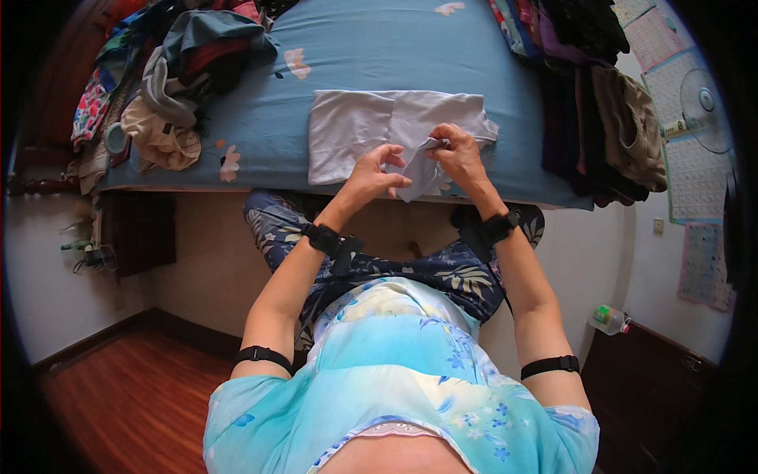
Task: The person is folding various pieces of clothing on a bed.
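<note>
A light grey garment (350, 133), folded into a rough rectangle, lies near the front edge of the blue bed sheet (254, 118). My right hand (459, 155) pinches a loose flap (418, 176) of this garment between thumb and fingers and lifts it off the front right part. Just left of the flap is my left hand (379, 170), its thumb and fingers spread and curved; no cloth shows between them. The tip of the flap hangs at the bed's front edge. Part of the garment's lower right is hidden behind the flap and my right hand.
At the left, a loose heap of clothes (216, 41) covers the bed, with a cream garment (163, 133) in front. Folded trousers (628, 130) and other clothes are stacked at the right edge. Beyond them stands a fan (704, 101). A plastic bottle (609, 320) is at lower right.
</note>
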Demonstrator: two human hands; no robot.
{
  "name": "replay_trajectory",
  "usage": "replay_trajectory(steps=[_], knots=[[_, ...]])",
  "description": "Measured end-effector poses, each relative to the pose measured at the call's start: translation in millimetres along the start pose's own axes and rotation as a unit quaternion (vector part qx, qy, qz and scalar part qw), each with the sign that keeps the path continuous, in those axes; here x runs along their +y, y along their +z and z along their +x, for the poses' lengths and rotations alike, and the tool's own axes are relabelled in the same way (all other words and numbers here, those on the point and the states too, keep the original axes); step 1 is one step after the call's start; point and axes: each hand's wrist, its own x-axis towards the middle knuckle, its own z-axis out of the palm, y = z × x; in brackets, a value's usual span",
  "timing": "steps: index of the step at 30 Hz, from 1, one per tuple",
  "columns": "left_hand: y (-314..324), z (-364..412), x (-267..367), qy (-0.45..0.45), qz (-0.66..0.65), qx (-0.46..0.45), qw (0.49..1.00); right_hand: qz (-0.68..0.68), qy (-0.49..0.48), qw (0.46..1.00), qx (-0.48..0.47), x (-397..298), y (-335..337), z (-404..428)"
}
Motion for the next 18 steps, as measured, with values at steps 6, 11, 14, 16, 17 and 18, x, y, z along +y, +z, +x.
replay_trajectory(steps=[6,11,14,16,17,18], knots=[[5.1,3.3,-8.1,-0.073,0.032,-0.035,0.996,0.088,0.097,0.991,0.018,-30.3,-17.1,14.2],[-3.6,10.3,-7.4,-0.091,-0.035,0.022,0.995,0.012,-0.023,0.995,0.099,-10.0,15.1,40.3],[-5.6,13.0,-11.8,-0.135,-0.033,0.041,0.990,-0.042,-0.005,0.998,0.050,-1.7,35.2,39.0],[-5.5,10.5,-8.6,-0.144,0.003,0.043,0.989,-0.081,-0.035,0.993,0.076,-1.2,35.1,31.0],[-7.4,11.1,-9.1,-0.143,0.003,0.042,0.989,-0.118,-0.066,0.986,0.101,-0.3,34.1,28.6],[-8.6,11.4,-9.6,-0.146,0.022,0.032,0.989,-0.160,-0.075,0.980,0.097,1.1,27.1,25.3]])
